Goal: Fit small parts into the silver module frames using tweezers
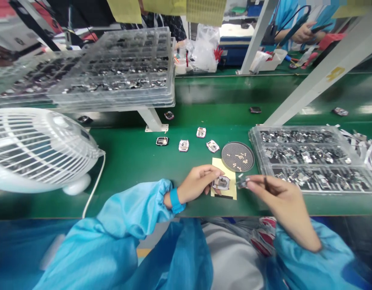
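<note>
My left hand (201, 181) is closed on the edge of a small watch case (221, 183), its open inside facing up, over a yellow paper sheet (216, 164). Just right of the sheet, my right hand (278, 195) pinches a small shiny metallic part (242, 182); its exact kind is blurred. A round dark mesh dish (238, 156) with several tiny pale pieces stands beyond the sheet. Similar watch cases lie apart on the green bench, one pale (183, 145) and one dark-rimmed (162, 141).
At right sits a clear compartment tray (306, 155) full of small metallic parts, with white strips beside it. A white fan (44, 149) occupies the left. Stacked clear trays (113, 68) rest on the raised shelf. Across the bench, another person's hands (305, 34) show.
</note>
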Demonstrator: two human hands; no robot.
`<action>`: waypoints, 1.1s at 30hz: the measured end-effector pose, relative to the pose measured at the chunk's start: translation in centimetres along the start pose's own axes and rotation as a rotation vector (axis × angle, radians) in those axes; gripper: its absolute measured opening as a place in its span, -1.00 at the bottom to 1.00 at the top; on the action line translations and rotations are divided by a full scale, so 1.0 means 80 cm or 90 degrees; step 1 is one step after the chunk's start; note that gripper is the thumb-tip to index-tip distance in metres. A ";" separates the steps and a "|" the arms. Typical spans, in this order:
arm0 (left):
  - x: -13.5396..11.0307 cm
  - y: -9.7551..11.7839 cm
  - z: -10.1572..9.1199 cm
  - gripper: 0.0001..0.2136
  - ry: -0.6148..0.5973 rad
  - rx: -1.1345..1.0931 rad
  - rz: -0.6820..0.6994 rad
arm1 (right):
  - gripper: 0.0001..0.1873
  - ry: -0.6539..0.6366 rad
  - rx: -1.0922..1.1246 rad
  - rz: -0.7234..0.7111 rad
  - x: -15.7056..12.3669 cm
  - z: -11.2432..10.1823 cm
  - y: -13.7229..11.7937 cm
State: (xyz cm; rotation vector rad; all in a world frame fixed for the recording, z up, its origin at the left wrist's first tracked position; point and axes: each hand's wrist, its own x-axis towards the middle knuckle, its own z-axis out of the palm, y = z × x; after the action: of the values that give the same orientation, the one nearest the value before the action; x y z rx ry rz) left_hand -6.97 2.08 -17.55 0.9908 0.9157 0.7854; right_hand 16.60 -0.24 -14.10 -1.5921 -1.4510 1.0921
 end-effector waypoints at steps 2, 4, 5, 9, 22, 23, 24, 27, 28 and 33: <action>-0.002 0.002 0.000 -0.58 0.025 0.015 0.018 | -0.66 -0.069 0.052 0.025 -0.001 0.026 0.005; -0.004 0.004 -0.001 -0.60 0.047 0.030 0.035 | -0.66 -0.099 0.088 0.039 0.000 0.046 0.011; -0.005 0.005 -0.001 -0.61 0.054 0.034 0.041 | -0.65 -0.102 0.097 0.043 0.000 0.054 0.013; -0.010 0.005 -0.001 -0.62 0.041 0.038 0.054 | -0.60 -0.075 0.117 0.048 0.001 0.069 0.018; -0.011 -0.003 0.005 -0.50 0.037 0.150 0.084 | -0.61 -0.064 0.136 0.062 0.006 0.070 0.032; -0.011 -0.004 0.005 -0.52 0.040 0.171 0.092 | -0.61 -0.065 0.141 0.065 0.006 0.070 0.033; -0.011 -0.004 0.004 -0.53 0.043 0.191 0.100 | -0.61 -0.066 0.144 0.067 0.007 0.070 0.033; -0.012 -0.005 0.003 -0.56 0.049 0.237 0.116 | -0.61 -0.065 0.144 0.065 0.008 0.071 0.032; -0.012 -0.005 0.002 -0.58 0.052 0.251 0.123 | -0.61 -0.065 0.141 0.063 0.008 0.072 0.031; -0.014 -0.003 -0.001 -0.63 0.065 0.341 0.199 | -0.60 -0.072 0.141 0.063 0.008 0.071 0.029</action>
State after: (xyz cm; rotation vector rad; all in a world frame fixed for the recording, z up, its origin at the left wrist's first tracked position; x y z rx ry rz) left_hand -7.48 1.04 -17.50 1.6025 1.1032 0.8769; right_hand 12.26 -0.08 -18.53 -1.4766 -1.2831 1.3698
